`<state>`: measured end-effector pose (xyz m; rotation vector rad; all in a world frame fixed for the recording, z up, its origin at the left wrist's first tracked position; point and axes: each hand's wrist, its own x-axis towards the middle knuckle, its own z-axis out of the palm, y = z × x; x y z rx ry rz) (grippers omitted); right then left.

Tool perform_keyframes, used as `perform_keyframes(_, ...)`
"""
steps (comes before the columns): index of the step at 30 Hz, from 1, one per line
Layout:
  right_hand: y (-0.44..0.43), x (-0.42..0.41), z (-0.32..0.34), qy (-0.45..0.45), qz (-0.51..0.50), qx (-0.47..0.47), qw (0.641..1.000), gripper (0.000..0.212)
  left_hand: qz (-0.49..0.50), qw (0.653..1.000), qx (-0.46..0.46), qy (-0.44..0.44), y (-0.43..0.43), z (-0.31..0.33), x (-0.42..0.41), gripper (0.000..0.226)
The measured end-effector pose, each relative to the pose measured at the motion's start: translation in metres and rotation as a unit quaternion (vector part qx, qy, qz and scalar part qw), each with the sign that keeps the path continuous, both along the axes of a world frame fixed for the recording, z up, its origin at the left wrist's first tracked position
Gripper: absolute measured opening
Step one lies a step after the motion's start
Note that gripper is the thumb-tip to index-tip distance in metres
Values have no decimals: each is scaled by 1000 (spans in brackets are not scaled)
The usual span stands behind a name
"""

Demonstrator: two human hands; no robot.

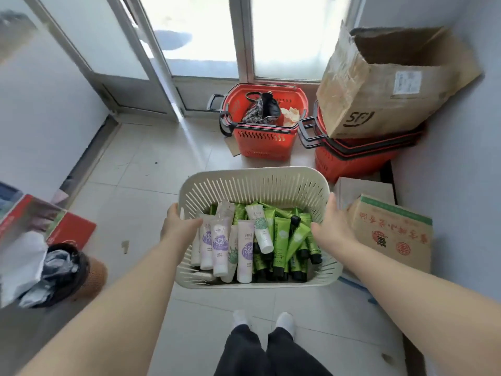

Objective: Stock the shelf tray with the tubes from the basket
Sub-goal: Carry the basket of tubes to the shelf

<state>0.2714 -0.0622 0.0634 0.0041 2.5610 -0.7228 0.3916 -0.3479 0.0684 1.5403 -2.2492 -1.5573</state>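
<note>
The left hand (177,222) grips the basket (257,171) rim at 9 o'clock while the right hand (334,223) braces 3 o'clock, its finger curl hidden, likely keeping the tubes (280,240) level.

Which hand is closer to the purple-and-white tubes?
Left. The left hand holds the cream basket by its left rim, right beside the purple-and-white tubes. The right hand holds the opposite rim, with the green tubes in between.
</note>
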Motion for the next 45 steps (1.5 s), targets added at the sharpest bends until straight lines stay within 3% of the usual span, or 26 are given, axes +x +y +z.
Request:
perform_keyframes(4, -59, 36, 9, -5, 86, 17, 996, 86, 92, 996, 0, -7, -36, 1, 84, 72)
perform_keyframes(9, -139, 103, 20, 13, 180, 40, 983, 87, 195, 981, 4, 1, -79, 0, 197, 73)
perform_keyframes(18, -293, 265, 30, 19, 317, -4, 948, 84, 344, 939, 3, 17, -151, 2, 414, 42)
perform_keyframes(26, -420, 394, 33, -23, 442, -40, 896, 83, 480, 877, -28, 5, -206, 6, 574, 44)
perform_keyframes(31, -499, 456, 27, 16, 507, -40, 861, 60, 545, 838, -25, 14, -241, 3, 646, 47)
perform_keyframes(36, -594, 512, 22, 19, 576, -36, 816, 68, 609, 793, -15, 3, -289, -1, 701, 42)
perform_keyframes(45, -757, 635, 33, -5, 662, -47, 748, 61, 694, 719, -27, -18, -376, 1, 808, 39)
